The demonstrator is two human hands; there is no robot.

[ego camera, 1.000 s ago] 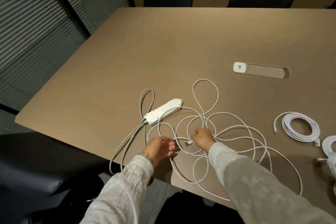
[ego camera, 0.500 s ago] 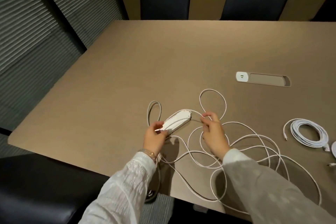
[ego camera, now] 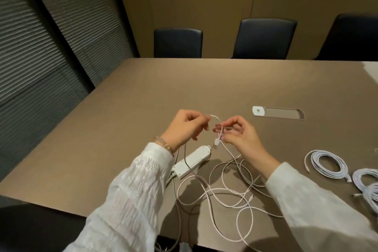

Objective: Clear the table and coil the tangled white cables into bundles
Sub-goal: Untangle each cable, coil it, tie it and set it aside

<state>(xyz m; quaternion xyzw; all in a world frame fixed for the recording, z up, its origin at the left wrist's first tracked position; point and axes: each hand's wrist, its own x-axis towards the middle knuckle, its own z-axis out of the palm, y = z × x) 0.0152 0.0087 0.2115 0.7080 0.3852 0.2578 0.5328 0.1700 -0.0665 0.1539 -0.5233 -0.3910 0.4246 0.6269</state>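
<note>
Head view: one camera, looking down over both raised hands to the table.
Left hand: lifted above the table, fingers curled, thumb and forefinger pinching a short white run of the cable.
Right hand: lifted just beside the left, fingertips pinching the same cable close to its plug, which hangs below the fingers.
Grip: both hands are clamped on the cable, a short arc of it between them.
Cable: most of it lies in loose crossed loops on the table under and in front of the hands, one loop spilling over the near edge.
Strip: white power strip flat on the table below the hands, its grey lead running off the near edge; the lead seems to cross the tangle.
Done coils: neat white bundles lie well apart at the right.
Step in hand: likely starting the first loop from the plug end.
Doing it well: keep the plug pinned in one hand, feed even loops with the other, and lift slowly so crossings fall free.
Risk: pulling hard could tighten a knot or drag the strip.
</note>
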